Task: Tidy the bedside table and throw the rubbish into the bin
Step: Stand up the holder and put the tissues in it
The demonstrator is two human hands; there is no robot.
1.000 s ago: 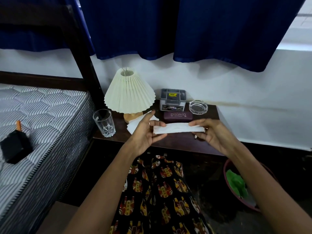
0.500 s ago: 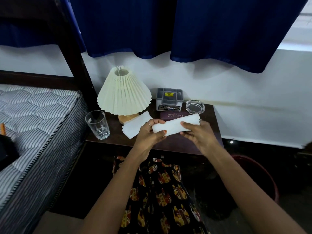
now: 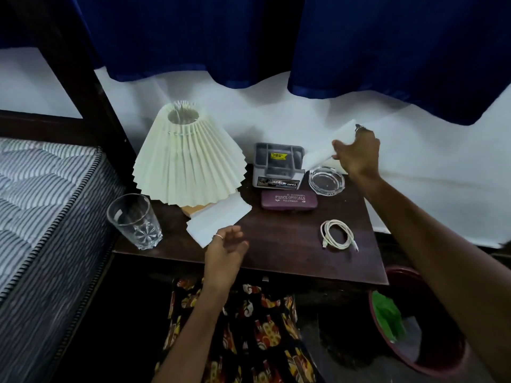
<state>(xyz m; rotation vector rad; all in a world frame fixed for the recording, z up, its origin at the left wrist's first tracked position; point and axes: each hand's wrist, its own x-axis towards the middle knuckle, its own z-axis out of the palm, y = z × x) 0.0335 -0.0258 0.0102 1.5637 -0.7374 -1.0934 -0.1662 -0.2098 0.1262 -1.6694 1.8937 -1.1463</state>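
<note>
**Above the organiser, a folded paper on its way in**

Behind the organiser [image 3: 278, 167], right fingers [image 3: 338, 150] pinch a folded paper [image 3: 320, 153], its low end at the organiser's right rim. The right hand [image 3: 356, 153] hangs over the ashtray [image 3: 326, 180]. Left of the organiser and nearer, the left hand [image 3: 225, 248] hovers slack and empty, fingertips at a second paper [image 3: 218, 221] under the lamp [image 3: 188, 158]. Filing seems in hand; next, lower the paper into a slot. The bin [image 3: 387, 275] sits low, right of the organiser.

Dim room, pale wall brightest, deep floor shadows, motion blur, wide-angle edge bending
</note>
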